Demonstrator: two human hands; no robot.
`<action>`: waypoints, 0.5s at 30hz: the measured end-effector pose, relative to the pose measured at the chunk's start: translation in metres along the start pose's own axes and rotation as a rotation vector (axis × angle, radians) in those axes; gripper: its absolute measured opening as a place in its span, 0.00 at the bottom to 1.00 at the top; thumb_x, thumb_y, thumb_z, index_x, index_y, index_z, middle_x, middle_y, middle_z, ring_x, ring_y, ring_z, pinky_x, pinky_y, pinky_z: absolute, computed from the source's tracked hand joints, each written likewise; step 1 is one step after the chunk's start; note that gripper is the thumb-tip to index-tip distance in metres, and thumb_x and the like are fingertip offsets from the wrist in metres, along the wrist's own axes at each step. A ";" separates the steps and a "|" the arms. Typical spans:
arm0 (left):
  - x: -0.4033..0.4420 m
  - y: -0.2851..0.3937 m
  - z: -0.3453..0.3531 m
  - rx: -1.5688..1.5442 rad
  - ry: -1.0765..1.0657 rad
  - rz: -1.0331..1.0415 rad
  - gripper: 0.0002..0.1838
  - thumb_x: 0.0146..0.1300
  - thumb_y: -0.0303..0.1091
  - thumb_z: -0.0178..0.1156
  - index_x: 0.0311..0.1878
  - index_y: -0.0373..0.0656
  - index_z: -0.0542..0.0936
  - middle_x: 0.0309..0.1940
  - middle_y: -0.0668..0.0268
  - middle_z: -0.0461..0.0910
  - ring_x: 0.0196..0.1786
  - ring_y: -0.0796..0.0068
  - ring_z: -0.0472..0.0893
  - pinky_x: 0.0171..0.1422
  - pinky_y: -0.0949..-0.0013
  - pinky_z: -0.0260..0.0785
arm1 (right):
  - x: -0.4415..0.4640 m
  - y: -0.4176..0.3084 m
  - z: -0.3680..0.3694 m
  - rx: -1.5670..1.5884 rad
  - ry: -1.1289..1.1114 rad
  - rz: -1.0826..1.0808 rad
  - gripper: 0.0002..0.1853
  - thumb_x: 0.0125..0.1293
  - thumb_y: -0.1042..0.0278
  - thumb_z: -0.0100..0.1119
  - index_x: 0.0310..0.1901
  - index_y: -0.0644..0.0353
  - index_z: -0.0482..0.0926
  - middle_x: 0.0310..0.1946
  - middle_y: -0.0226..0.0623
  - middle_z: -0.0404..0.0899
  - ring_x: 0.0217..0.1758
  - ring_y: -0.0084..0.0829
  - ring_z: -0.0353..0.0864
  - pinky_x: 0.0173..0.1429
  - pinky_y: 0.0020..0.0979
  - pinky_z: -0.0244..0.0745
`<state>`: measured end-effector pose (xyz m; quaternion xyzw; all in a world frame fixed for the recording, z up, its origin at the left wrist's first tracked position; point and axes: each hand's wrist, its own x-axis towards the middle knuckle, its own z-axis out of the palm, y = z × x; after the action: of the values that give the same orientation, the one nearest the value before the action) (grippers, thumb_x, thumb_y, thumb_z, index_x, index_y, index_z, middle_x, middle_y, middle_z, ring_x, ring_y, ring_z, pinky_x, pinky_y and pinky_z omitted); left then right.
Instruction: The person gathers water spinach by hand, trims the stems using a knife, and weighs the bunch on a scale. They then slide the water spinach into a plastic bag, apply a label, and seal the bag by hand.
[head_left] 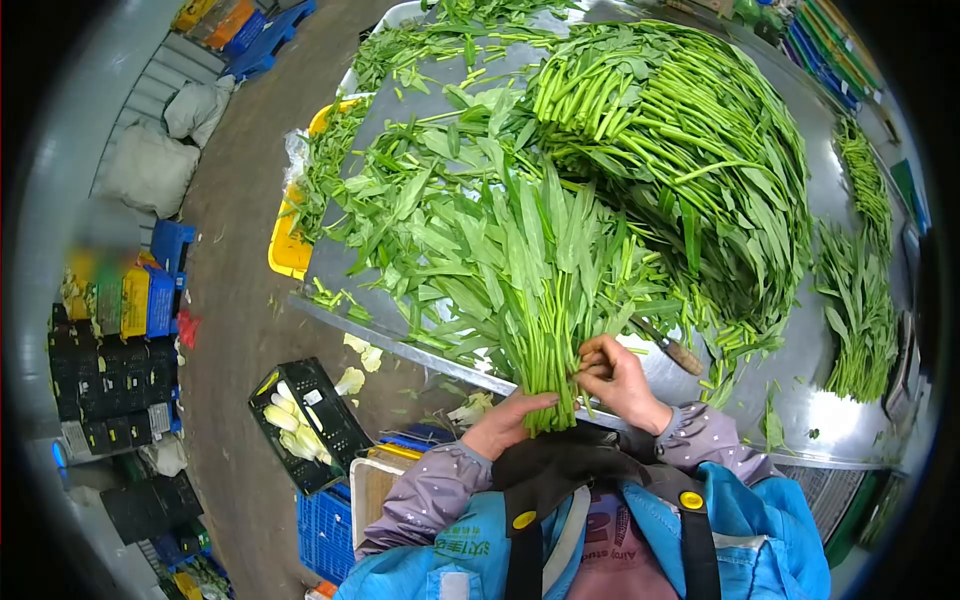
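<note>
My left hand (pixel 508 422) is wrapped round the lower stems of an upright bunch of leafy greens (pixel 545 300) at the table's near edge. My right hand (pixel 615 380) touches the right side of the same stems, its thumb and forefinger pinched together; what they hold, if anything, is too small to name. A knife with a wooden handle (pixel 682 357) lies just right of that hand, its blade partly under cut stems. Behind the bunch, a large pile of long-stemmed greens (pixel 690 150) rests on the metal table (pixel 815 330).
More greens (pixel 862 310) lie at the table's right side. A yellow crate (pixel 290 250) with leaves stands at the left edge. On the floor are a black crate (pixel 345 425) of pale vegetables and a blue crate (pixel 325 535). Stacked black crates (pixel 115 380) stand far left.
</note>
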<state>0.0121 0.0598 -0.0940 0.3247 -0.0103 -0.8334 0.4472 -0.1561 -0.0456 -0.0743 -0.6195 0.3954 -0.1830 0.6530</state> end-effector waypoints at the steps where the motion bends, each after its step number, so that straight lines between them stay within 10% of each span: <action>1: 0.004 0.000 0.002 0.004 -0.008 -0.012 0.30 0.58 0.32 0.59 0.63 0.40 0.63 0.56 0.58 0.71 0.56 0.65 0.74 0.60 0.62 0.67 | 0.001 0.000 0.005 0.054 -0.004 0.002 0.14 0.52 0.84 0.61 0.41 0.64 0.71 0.32 0.33 0.71 0.36 0.19 0.77 0.39 0.21 0.76; 9: 0.001 0.003 0.036 0.523 0.283 0.304 0.20 0.55 0.28 0.62 0.52 0.38 0.72 0.44 0.67 0.76 0.45 0.78 0.75 0.49 0.72 0.68 | -0.009 -0.022 0.014 0.119 0.152 -0.104 0.17 0.52 0.83 0.60 0.43 0.63 0.67 0.37 0.32 0.70 0.39 0.20 0.73 0.45 0.24 0.72; 15: 0.051 0.032 0.068 0.467 0.301 0.171 0.19 0.56 0.21 0.59 0.52 0.35 0.71 0.42 0.65 0.75 0.45 0.75 0.74 0.52 0.72 0.66 | -0.013 -0.021 -0.021 -0.310 0.383 -0.440 0.18 0.51 0.73 0.61 0.43 0.63 0.68 0.44 0.44 0.68 0.48 0.45 0.71 0.48 0.35 0.70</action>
<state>-0.0219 -0.0165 -0.0580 0.5366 -0.1627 -0.7104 0.4253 -0.1741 -0.0538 -0.0490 -0.7366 0.3906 -0.3704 0.4094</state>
